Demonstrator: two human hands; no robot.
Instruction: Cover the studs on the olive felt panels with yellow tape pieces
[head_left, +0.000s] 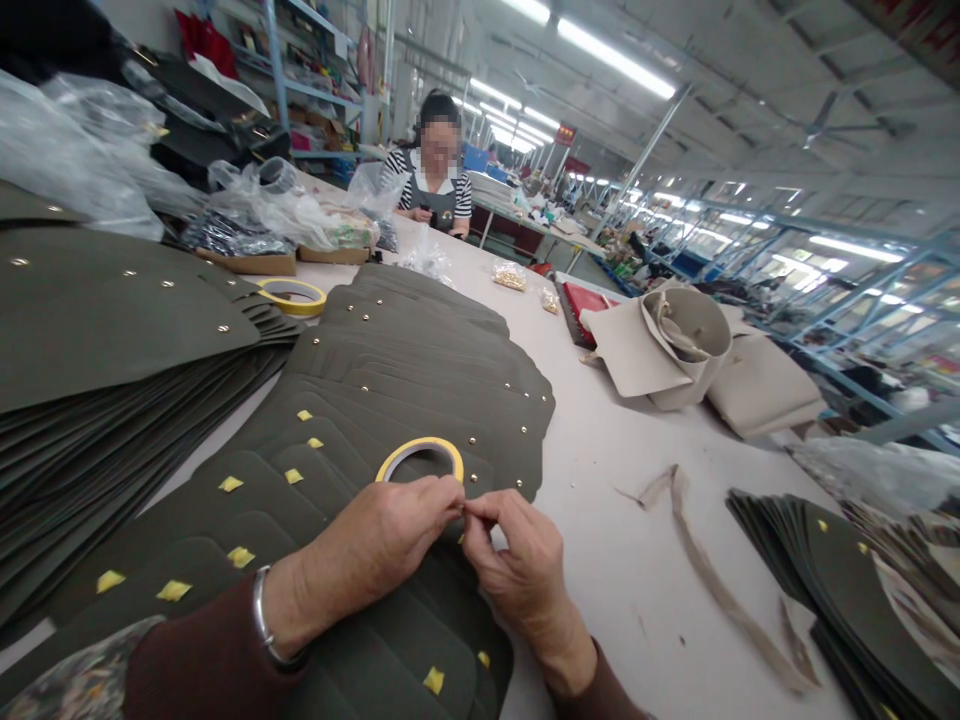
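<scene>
My left hand [394, 530] is closed on a roll of yellow tape [421, 444]. Thumb and fingertips of my right hand [521, 560] pinch together right beside the left fingertips, seemingly at the tape's end, which the fingers mostly hide. Both hands are above overlapping dark green panels [442, 350] spread in a fan. Small yellow tape pieces [241, 557] stick to the nearer panels, while metal studs [472, 441] show on the farther ones.
At left lies another stack of dark green panels [127, 310]. A second tape roll [294, 297] rests behind. Beige pieces [637, 350] and a fabric strip [697, 545] lie right, near more green panels [847, 590]. A person [435, 185] sits across the table.
</scene>
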